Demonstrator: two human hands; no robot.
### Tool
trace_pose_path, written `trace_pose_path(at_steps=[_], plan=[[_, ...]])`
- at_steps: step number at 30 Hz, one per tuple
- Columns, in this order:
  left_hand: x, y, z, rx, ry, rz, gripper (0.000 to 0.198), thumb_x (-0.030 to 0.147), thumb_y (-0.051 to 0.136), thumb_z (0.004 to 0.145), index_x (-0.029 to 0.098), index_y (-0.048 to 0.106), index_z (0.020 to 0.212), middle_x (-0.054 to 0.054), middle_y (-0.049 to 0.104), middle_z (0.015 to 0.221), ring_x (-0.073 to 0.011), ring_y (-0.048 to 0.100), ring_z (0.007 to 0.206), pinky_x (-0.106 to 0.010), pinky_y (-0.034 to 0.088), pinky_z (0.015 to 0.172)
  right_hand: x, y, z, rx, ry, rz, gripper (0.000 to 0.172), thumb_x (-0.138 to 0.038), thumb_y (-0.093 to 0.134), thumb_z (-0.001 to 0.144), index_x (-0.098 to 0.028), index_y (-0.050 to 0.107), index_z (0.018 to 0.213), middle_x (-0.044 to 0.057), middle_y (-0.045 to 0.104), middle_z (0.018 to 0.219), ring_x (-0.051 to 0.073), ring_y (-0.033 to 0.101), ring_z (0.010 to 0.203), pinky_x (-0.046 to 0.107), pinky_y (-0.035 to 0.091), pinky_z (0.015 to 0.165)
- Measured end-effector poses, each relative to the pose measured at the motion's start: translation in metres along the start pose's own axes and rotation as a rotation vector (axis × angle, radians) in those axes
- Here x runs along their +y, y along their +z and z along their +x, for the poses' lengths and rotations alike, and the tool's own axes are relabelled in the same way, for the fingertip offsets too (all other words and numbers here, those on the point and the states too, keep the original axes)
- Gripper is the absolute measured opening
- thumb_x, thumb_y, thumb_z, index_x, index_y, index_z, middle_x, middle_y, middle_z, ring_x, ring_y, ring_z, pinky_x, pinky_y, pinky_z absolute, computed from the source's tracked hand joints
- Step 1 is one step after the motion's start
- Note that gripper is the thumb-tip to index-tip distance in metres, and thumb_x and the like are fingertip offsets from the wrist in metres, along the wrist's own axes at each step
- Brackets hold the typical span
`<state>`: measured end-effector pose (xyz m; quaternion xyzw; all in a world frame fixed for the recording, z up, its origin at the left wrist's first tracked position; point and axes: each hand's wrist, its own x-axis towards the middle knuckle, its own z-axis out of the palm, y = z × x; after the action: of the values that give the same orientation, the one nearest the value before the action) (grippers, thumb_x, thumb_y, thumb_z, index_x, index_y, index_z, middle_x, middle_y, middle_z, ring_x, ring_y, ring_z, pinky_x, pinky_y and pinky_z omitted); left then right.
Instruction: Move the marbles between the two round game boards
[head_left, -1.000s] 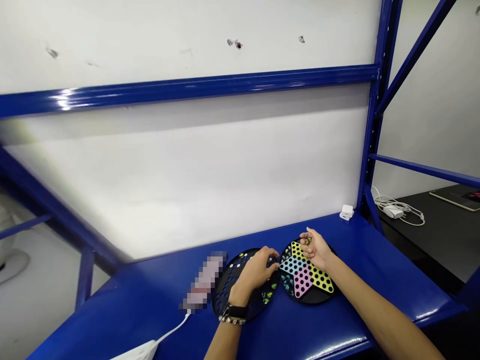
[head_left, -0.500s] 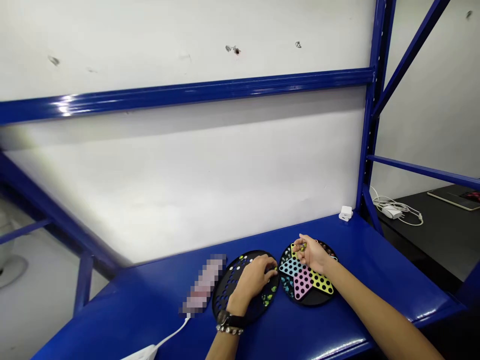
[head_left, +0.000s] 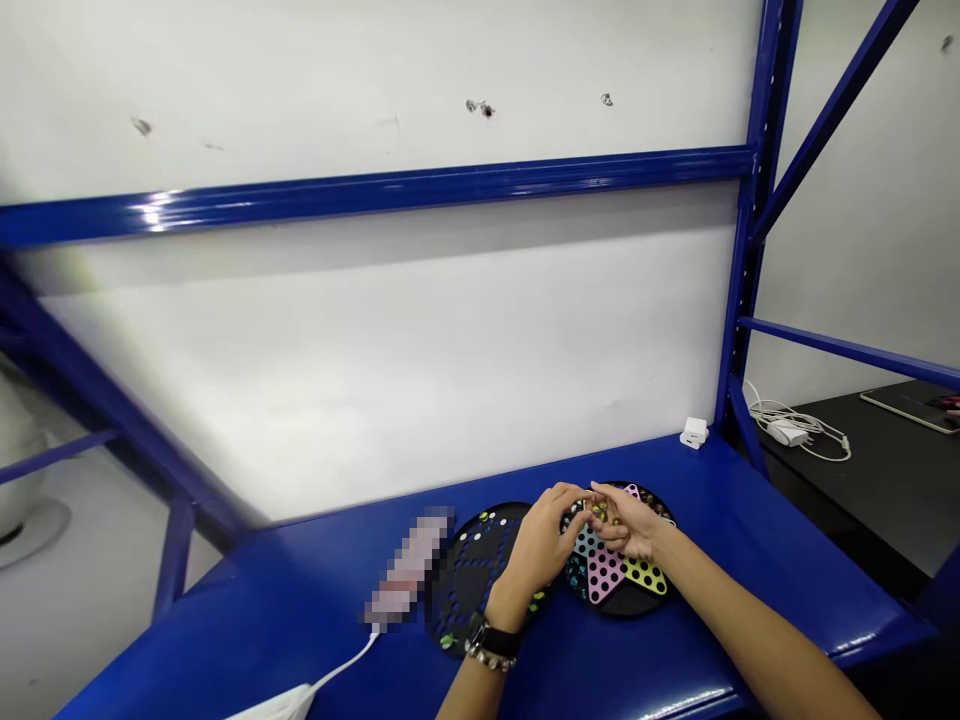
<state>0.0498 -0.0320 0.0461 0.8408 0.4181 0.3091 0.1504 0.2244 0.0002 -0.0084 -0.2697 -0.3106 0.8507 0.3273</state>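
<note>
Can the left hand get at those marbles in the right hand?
Probably yes: the left hand is right beside the marbles, and the right hand cups them with its palm side facing it. Nothing seems to block the way.

The person's left hand (head_left: 544, 525) and right hand (head_left: 630, 528) are both bare, as are the left forearm (head_left: 474, 692) and the right forearm (head_left: 757, 625) as far as the view reaches. A wristwatch (head_left: 478, 630) sits on the left wrist, its case dark with a pale glint along the rim; the dial is too small and oblique to read. Its strap (head_left: 504, 643) is a plain black band. Just beside it, on the elbow side, runs a bracelet (head_left: 492, 659), a row of small, rounded, silvery beads or stones with darker gaps between them.
</note>
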Motion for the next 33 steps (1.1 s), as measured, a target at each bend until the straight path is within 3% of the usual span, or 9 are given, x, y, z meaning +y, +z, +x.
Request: trace_pose_path(at_steps=[3,8,11,16,20,24,28,33], plan=[[-0.013,-0.014,-0.016,-0.023,-0.123,0.044,0.023,0.031,0.048,0.091,0.023,0.067,0.101,-0.003,0.069,0.099,-0.0186,0.063,0.087,-0.031,0.049,0.081,-0.002,0.000,-0.001,0.056,-0.078,0.032,0.031,-0.044,0.048,0.097,-0.018,0.052,0.079,-0.008,0.048,0.054,0.002,0.017,0.033,0.018,0.009,0.035],[-0.031,-0.038,-0.053,-0.402,-0.347,0.105,0.015,0.032,0.060,0.078,0.023,0.069,0.086,0.001,0.071,0.083,-0.0179,0.061,0.074,-0.027,0.043,0.067,-0.004,0.003,-0.006,0.130,-0.097,0.044,0.034,-0.039,0.047,0.097,-0.019,0.046,0.070,-0.010,0.037,0.049,0.003,0.015,0.034,0.019,0.008,0.035],[-0.029,-0.041,-0.063,-0.445,-0.388,0.124,0.020,0.033,0.059,0.079,0.025,0.070,0.093,0.001,0.072,0.083,-0.0182,0.062,0.075,-0.027,0.041,0.067,-0.003,0.002,-0.006,0.131,-0.089,0.034,0.033,-0.038,0.046,0.097,-0.019,0.046,0.071,-0.009,0.038,0.050,0.003,0.015,0.034,0.019,0.008,0.036],[-0.021,-0.036,-0.063,-0.402,-0.368,0.225,0.020,0.028,0.058,0.079,0.027,0.070,0.094,0.001,0.074,0.091,-0.0203,0.064,0.090,-0.027,0.042,0.076,-0.001,-0.001,-0.003,0.087,-0.062,0.006,0.035,-0.041,0.048,0.096,-0.019,0.046,0.070,-0.009,0.039,0.052,0.002,0.016,0.035,0.019,0.010,0.037],[-0.025,-0.033,-0.066,-0.351,-0.362,0.257,0.020,0.025,0.057,0.078,0.025,0.072,0.092,-0.001,0.074,0.095,-0.0213,0.065,0.088,-0.030,0.044,0.077,-0.001,-0.004,-0.002,0.053,-0.030,0.001,0.033,-0.043,0.049,0.096,-0.018,0.048,0.074,-0.009,0.041,0.054,0.002,0.017,0.035,0.017,0.010,0.036],[-0.024,-0.033,-0.062,-0.136,-0.302,0.184,0.019,0.032,0.057,0.084,0.026,0.070,0.095,-0.001,0.073,0.096,-0.0190,0.064,0.081,-0.031,0.048,0.076,-0.001,-0.003,-0.002,-0.001,0.050,-0.048,0.038,-0.048,0.045,0.097,-0.018,0.048,0.074,-0.009,0.041,0.054,0.002,0.016,0.034,0.017,0.008,0.034],[-0.003,-0.021,-0.042,0.104,-0.184,0.098,0.020,0.039,0.054,0.090,0.026,0.068,0.098,-0.001,0.071,0.093,-0.0175,0.063,0.081,-0.030,0.050,0.077,0.005,0.003,-0.001,-0.112,0.150,-0.106,0.041,-0.054,0.043,0.097,-0.018,0.052,0.078,-0.009,0.039,0.051,0.002,0.015,0.032,0.015,0.008,0.033],[0.021,0.007,-0.014,0.132,-0.092,0.108,0.023,0.031,0.054,0.090,0.027,0.064,0.110,-0.002,0.070,0.098,-0.0207,0.062,0.091,-0.034,0.049,0.083,0.012,0.003,0.005,-0.107,0.204,-0.032,0.051,-0.059,0.036,0.097,-0.020,0.042,0.065,-0.008,0.038,0.046,0.003,0.015,0.030,0.015,0.009,0.031]])
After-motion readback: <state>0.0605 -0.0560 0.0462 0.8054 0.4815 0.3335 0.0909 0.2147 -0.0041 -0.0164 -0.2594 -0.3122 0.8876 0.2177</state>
